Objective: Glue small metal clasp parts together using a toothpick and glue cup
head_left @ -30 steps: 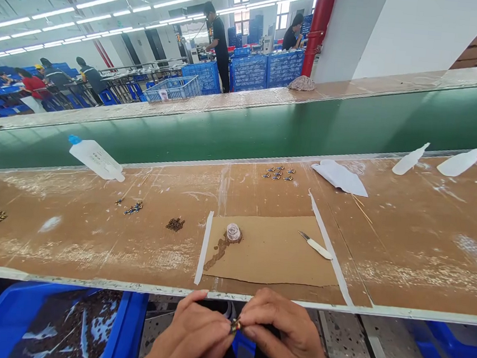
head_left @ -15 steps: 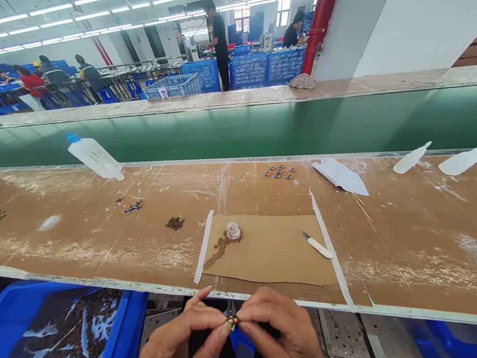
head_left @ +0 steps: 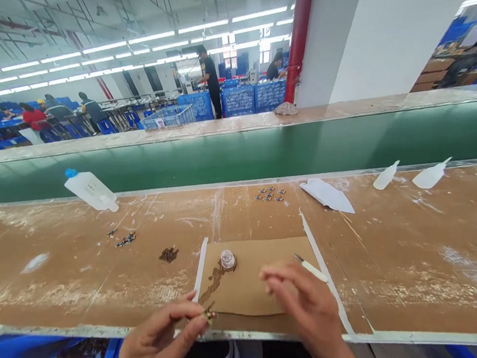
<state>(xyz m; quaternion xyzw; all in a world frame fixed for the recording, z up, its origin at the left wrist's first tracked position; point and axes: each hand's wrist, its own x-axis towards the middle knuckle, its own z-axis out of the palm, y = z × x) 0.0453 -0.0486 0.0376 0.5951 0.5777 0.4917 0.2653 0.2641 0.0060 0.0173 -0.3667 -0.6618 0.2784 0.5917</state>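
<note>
My left hand (head_left: 164,335) pinches a small metal piece (head_left: 209,314) with bits of red and green between thumb and fingertips, at the table's front edge. Over the cardboard sheet (head_left: 252,301) hangs my right hand (head_left: 305,298), apart from the left and smeared by motion. Its bent fingertips lie near the thumb; whether anything is between them does not show. On the cardboard sits a white round lump (head_left: 227,259) in a brown wet ring. A white-handled craft knife (head_left: 312,269) lies at the sheet's right side, just beyond my right hand.
Small blue-and-gold pieces (head_left: 268,194) lie beyond the cardboard, more (head_left: 126,239) to the left. Near them are a dark bead pile (head_left: 169,254) and a white bottle (head_left: 90,189). White paper (head_left: 327,195) and two squeeze bottles (head_left: 386,175) lie right. People stand or sit far behind.
My right hand has let go of the small piece and moved up and right over the cardboard. The left hand keeps the piece, further left. The camera view has tilted upward.
</note>
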